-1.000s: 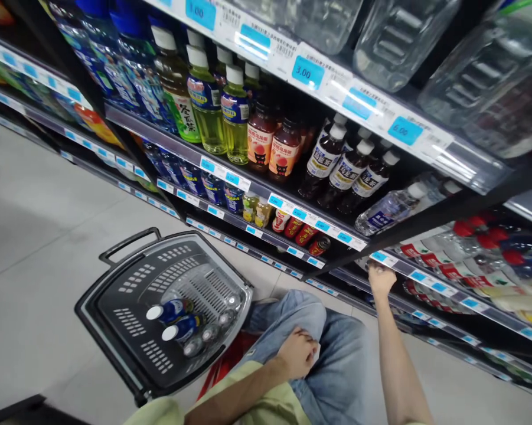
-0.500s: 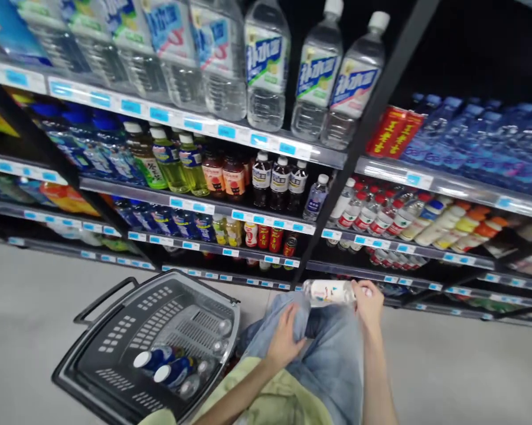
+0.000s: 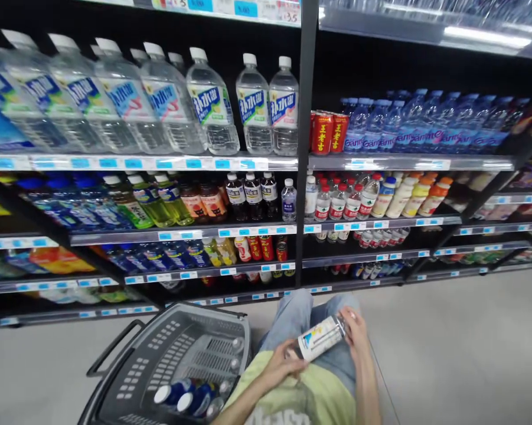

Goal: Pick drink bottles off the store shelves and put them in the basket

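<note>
A clear plastic bottle (image 3: 321,337) with a white label lies tilted across my lap, held between both hands. My left hand (image 3: 284,361) is closed around its lower left end. At the upper right end, my right hand (image 3: 353,324) grips the bottle near its cap, which the fingers mostly hide. Just left of my legs stands a grey shopping basket (image 3: 159,354). Inside it are two dark blue bottles with white caps (image 3: 195,399) and several clear bottles (image 3: 235,354) along the right side.
Dark shelving (image 3: 307,118) with price strips spans the view ahead. It carries large clear water bottles (image 3: 212,106), blue-tinted water bottles (image 3: 425,124), red cans (image 3: 327,133) and red-capped bottles (image 3: 338,203). Grey floor (image 3: 460,336) extends to the right. The basket's handle (image 3: 115,345) sticks out leftward.
My right hand has brought the bottle back toward my lap and tilted it. My left hand, earlier empty at my knee, now holds its other end. The view has levelled.
</note>
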{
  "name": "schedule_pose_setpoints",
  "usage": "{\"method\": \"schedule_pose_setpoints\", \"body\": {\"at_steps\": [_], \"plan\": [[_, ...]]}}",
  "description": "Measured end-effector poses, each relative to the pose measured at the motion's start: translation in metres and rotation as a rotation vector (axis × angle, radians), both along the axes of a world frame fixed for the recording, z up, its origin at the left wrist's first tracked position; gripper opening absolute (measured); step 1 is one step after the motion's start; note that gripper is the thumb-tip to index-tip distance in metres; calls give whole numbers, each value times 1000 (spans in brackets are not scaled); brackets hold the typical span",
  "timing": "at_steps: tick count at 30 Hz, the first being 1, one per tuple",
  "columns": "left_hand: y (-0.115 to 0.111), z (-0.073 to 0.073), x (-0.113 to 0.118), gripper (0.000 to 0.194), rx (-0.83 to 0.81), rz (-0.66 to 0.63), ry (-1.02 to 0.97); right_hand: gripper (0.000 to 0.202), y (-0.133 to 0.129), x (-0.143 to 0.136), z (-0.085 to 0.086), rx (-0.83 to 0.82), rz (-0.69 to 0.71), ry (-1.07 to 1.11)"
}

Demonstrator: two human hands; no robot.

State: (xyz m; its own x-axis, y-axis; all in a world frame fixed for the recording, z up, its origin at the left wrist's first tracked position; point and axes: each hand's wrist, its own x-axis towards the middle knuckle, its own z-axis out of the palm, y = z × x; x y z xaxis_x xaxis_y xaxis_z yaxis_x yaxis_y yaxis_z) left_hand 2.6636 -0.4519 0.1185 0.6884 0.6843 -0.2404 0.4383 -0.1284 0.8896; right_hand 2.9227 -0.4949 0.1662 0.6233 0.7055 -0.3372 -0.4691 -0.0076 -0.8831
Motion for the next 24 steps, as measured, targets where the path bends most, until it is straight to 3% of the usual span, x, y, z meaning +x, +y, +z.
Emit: {"method": "schedule_pose_setpoints", "body": {"at_steps": [3, 5, 9, 12, 15, 20, 24], "plan": [[9, 1, -7, 60, -392, 120, -18, 63, 14, -10, -34, 18, -61, 72], [14, 2, -4, 70, -522, 157, -34, 58, 22, -12, -53, -20, -135, 119], [15, 2, 5, 63, -628, 172, -142, 41, 33, 0, -79, -117, -163, 140], [10, 0, 10, 69, -671, 196, -205, 31, 33, 13, -91, -133, -179, 117], [5, -2, 11, 68, -604, 135, -241, 27, 28, 23, -102, -141, -197, 88], [2, -3, 8, 95, -156, 31, -216, 28, 22, 31, -113, -126, -194, 26], [4, 3, 8, 80, 47, -24, -191, 27, 23, 32, -115, -159, -173, 28]]}}
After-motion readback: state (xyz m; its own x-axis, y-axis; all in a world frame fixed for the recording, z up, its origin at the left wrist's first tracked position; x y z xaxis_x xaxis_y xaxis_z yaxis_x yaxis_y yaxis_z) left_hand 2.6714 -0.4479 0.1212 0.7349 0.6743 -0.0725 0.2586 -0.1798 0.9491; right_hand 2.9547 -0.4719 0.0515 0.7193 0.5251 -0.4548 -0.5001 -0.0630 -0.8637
